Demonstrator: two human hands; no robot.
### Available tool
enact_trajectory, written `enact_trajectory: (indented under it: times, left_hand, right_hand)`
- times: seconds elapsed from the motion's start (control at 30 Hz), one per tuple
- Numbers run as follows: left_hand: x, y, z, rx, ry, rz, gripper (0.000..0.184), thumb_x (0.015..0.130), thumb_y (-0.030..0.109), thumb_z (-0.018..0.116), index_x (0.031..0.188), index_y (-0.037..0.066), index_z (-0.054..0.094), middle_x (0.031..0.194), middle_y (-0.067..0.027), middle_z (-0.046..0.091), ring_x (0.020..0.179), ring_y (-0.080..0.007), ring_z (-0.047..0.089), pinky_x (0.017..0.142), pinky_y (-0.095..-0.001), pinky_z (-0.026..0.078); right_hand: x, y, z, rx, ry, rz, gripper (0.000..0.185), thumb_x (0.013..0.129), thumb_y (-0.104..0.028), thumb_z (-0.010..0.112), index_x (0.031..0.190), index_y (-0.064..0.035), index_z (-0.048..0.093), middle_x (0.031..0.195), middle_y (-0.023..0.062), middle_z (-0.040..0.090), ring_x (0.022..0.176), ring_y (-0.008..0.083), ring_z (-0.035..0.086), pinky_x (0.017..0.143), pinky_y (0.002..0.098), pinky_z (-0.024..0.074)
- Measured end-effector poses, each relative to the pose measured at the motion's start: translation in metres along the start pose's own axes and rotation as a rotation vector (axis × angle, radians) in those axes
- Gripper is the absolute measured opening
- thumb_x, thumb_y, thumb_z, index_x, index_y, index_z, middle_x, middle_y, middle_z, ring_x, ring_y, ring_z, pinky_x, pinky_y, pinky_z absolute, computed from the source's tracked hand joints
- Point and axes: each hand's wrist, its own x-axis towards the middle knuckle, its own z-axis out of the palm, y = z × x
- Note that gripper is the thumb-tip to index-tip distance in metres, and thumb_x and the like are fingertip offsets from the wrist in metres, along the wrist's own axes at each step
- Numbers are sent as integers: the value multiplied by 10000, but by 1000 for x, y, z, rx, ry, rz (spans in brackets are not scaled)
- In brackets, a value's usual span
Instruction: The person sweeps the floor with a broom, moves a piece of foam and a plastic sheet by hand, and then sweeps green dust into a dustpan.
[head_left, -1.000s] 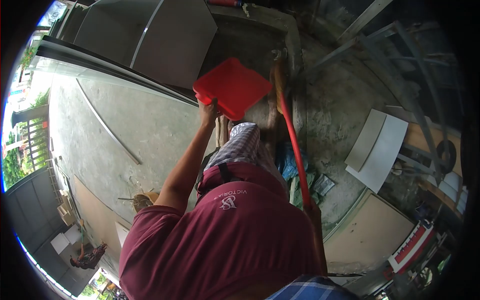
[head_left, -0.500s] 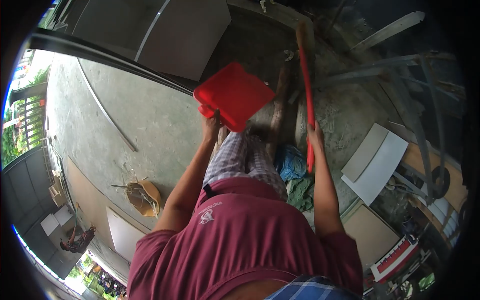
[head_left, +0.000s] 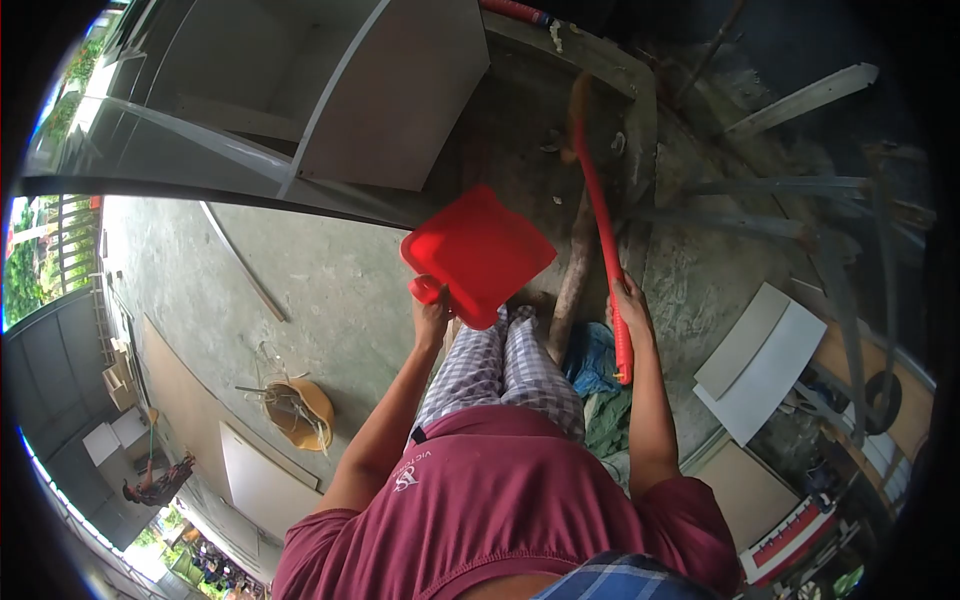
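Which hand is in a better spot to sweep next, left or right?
Probably the right hand: it grips the red broom, whose brown head points forward. The left hand is busy holding the red dustpan.

Arms (head_left: 385, 405) forward, left hand (head_left: 432, 312) curled, right hand (head_left: 630, 308) gripping

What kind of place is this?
Maybe a workshop or storage area: it has a bare concrete floor, loose flat boards and what looks like a big cabinet.
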Motion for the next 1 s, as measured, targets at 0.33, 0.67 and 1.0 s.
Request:
enact_trajectory:
  times: [0.33,0.67,1.0]
  left_hand:
    - [-24,4,63,-38,36,35,392,835,273,552,1132,86,376,956,-104,531,757,-196,596,610,-324,529]
    - [-95,-2,75,-119,100,46,412,826,286,559,1134,88,371,938,-88,535,742,-175,586,618,-323,522]
    - [-130,6,118,-56,76,72,459,820,313,563,1171,90,369,923,-76,536,737,-168,579,624,-319,522]
  right_hand:
    - [193,-17,6,810,-392,252,382,776,-371,621,888,-52,443,672,29,495,473,75,480,430,176,419]
    - [-30,52,-81,1271,-720,223,308,891,-261,470,1074,-16,429,809,21,432,679,24,467,569,141,398]
    - [98,53,-96,1928,-812,412,170,856,-185,520,887,-33,451,668,-1,427,556,86,454,525,209,412]
